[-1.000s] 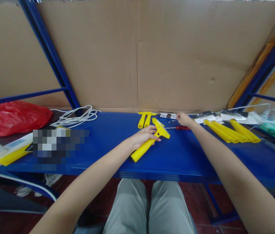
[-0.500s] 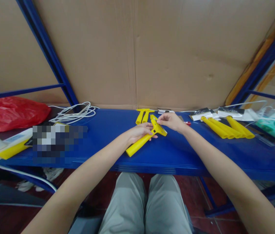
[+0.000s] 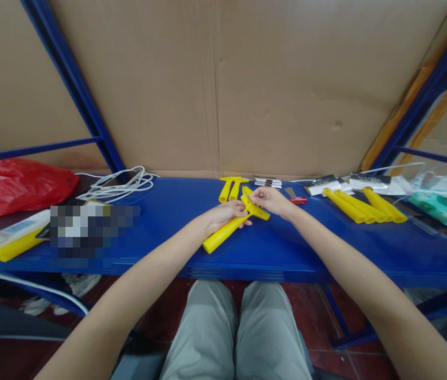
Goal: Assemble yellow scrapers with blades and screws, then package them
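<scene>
A yellow scraper (image 3: 223, 236) with a round handle and a wide T-shaped head is held tilted over the blue table. My left hand (image 3: 229, 211) wraps round the handle just below the head. My right hand (image 3: 267, 199) is closed in a pinch at the middle of the head; anything between its fingertips is too small to make out. Two more yellow scrapers (image 3: 231, 190) lie just behind my hands. Near my right hand are a red-handled tool (image 3: 298, 200), a small grey blade-like piece (image 3: 289, 191) and a stack of white-and-dark packets (image 3: 267, 182).
Several yellow scrapers with black-and-white cards (image 3: 360, 207) lie on the blue table (image 3: 168, 224) at right, beside a green-and-white pack (image 3: 443, 206). At left are a coiled white cable (image 3: 128, 184), a red plastic bag (image 3: 21, 184) and another yellow handle (image 3: 16, 246). Cardboard (image 3: 223, 95) stands behind.
My right hand's fingertips have moved from the head's far edge onto its middle. The scraper has turned slightly in my left hand. The view has shifted slightly.
</scene>
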### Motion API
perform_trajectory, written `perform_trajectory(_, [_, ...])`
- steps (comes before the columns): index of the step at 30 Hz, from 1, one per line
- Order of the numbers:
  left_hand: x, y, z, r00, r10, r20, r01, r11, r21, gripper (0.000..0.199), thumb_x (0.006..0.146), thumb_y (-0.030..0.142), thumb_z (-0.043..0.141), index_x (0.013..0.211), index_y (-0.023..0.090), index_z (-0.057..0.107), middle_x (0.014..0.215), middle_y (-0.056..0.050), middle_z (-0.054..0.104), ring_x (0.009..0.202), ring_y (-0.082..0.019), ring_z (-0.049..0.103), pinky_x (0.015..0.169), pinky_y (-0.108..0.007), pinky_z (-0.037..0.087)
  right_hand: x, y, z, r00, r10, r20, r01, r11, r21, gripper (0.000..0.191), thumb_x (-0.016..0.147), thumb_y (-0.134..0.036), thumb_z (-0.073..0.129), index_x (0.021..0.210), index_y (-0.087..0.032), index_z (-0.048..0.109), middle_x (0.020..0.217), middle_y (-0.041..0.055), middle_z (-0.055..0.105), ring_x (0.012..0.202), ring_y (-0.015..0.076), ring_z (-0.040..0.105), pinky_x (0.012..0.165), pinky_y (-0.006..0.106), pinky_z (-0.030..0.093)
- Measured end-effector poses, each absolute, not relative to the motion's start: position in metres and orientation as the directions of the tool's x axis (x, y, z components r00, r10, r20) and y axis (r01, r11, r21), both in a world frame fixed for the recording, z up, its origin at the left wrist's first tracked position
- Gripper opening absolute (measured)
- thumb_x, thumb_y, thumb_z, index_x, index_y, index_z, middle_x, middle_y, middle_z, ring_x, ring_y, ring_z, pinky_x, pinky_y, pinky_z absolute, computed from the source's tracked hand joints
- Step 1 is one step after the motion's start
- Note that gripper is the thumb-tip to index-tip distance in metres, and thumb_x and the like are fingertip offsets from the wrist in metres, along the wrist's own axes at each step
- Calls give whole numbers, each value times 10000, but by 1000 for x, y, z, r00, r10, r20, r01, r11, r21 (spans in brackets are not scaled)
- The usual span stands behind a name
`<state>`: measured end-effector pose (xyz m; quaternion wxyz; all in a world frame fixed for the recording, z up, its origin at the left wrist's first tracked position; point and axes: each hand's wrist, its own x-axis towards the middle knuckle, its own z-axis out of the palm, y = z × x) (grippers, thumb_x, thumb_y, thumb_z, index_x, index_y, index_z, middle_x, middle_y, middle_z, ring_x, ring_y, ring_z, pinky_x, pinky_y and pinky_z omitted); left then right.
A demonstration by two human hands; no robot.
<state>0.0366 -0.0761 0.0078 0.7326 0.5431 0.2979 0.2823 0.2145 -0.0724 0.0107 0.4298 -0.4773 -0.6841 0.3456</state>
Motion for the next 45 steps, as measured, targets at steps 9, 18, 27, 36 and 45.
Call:
perform_trajectory(9, [37, -77, 10, 655, 744, -133, -110, 268, 957, 197, 727, -26, 574, 816, 127, 489, 716, -12, 553, 572, -149, 652, 439, -192, 468, 216, -67, 7, -188, 931, 312, 374, 362, -854, 93, 686, -258, 625, 682, -173, 587, 678, -7, 599, 634, 119, 530, 651, 276, 445])
perform_trajectory(18, [39, -80, 12, 648, 751, -124, -101, 247, 964, 186, 745, -15, 564, 865, 114, 506, 744, -20, 563, 561, -139, 650, 427, -182, 460, 215, -73, 10, -197, 901, 386, 403, 433, -806, 76, 673, -253, 645, 660, -185, 615, 832, 18, 637, 805, 144, 575, 836, 336, 433])
perform_trajectory(27, [39, -79, 11, 657, 747, -101, -99, 218, 971, 205, 757, -25, 514, 904, 118, 504, 797, -35, 570, 576, -136, 650, 453, -196, 465, 213, -73, 9, -157, 934, 320, 363, 356, -861, 30, 679, -208, 639, 674, -185, 620, 803, 13, 646, 780, 137, 582, 839, 330, 437])
perform_trajectory(36, [40, -84, 15, 644, 754, -130, -85, 239, 967, 211, 755, -48, 485, 844, 141, 458, 706, 6, 531, 552, -129, 644, 428, -176, 453, 213, -70, 7, -150, 951, 272, 319, 306, -897, 93, 672, -219, 659, 733, -180, 601, 821, 11, 641, 808, 141, 585, 835, 335, 456])
perform_trajectory(45, [40, -82, 13, 669, 742, -40, -122, 162, 979, 264, 716, -45, 544, 872, 143, 441, 740, 6, 545, 536, -122, 637, 426, -182, 452, 211, -71, 8, -160, 979, 127, 137, 150, -979, 269, 715, -108, 616, 957, -203, 546, 779, -6, 609, 744, 118, 593, 813, 305, 484])
